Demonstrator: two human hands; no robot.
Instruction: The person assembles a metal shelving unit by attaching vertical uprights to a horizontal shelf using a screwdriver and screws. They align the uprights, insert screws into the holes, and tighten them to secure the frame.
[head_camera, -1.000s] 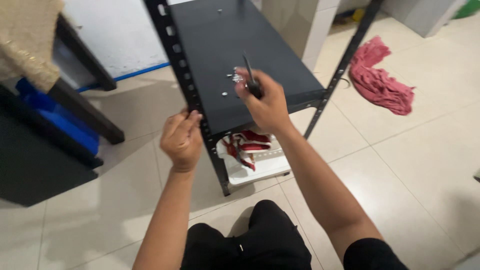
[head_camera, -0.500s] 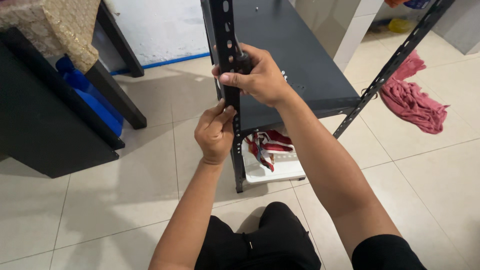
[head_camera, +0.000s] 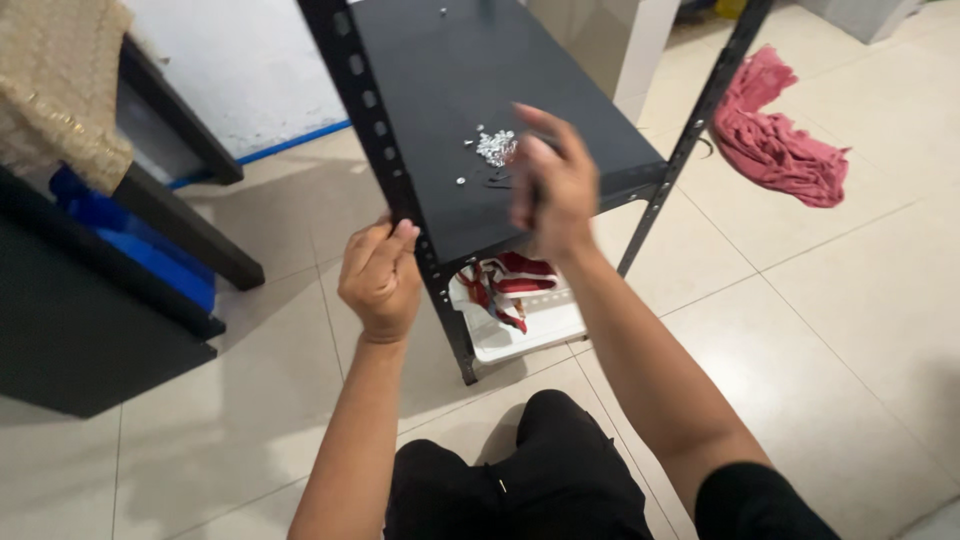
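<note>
black slotted upright (head_camera: 372, 130) sat pinched in the left hand (head_camera: 380, 280) while the right hand (head_camera: 553, 185), fingers blurred, grip unclear, hovered over loose screws (head_camera: 493, 147) on the shelf (head_camera: 500, 60).

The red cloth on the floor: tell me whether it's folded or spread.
Neither: the red cloth lies crumpled in a loose heap on the floor tiles, with uneven folds and ragged edges, right of the black shelf.

Black trousers, black short sleeve, bare forearms
</note>
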